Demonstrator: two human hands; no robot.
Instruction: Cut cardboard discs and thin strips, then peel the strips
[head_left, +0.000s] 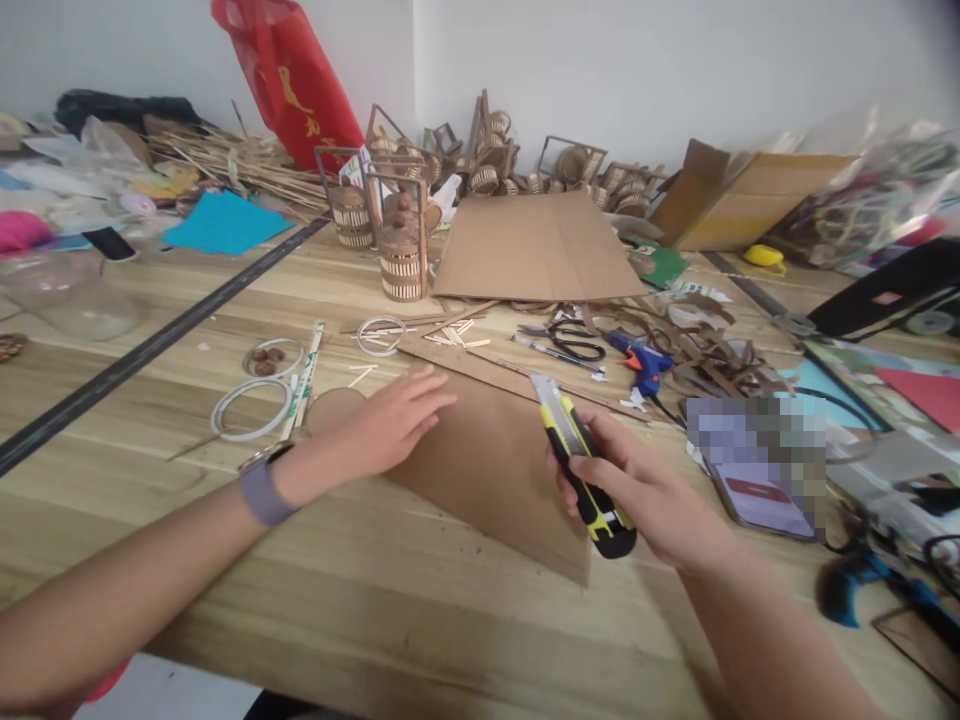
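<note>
My right hand (615, 480) is wrapped round a black and yellow-green utility knife (581, 460), its metal blade end pointing up and away. The knife is held above a flat brown cardboard sheet (495, 450) on the table. My left hand (401, 415) has its fingers stretched out over the sheet's left part; whether it touches the cardboard I cannot tell. A narrow cardboard strip (472, 366) lies along the sheet's far edge. Left of my left hand lie white rings (253, 410) and a green-and-white printed strip (306, 375).
A larger cardboard sheet (536, 245) lies farther back, beside small slatted wooden buckets (401, 265). To the right are black-handled scissors (577, 340), a blue glue gun (645, 362), a phone (757, 470) and pliers (870, 585). A red bag (292, 85) stands against the wall.
</note>
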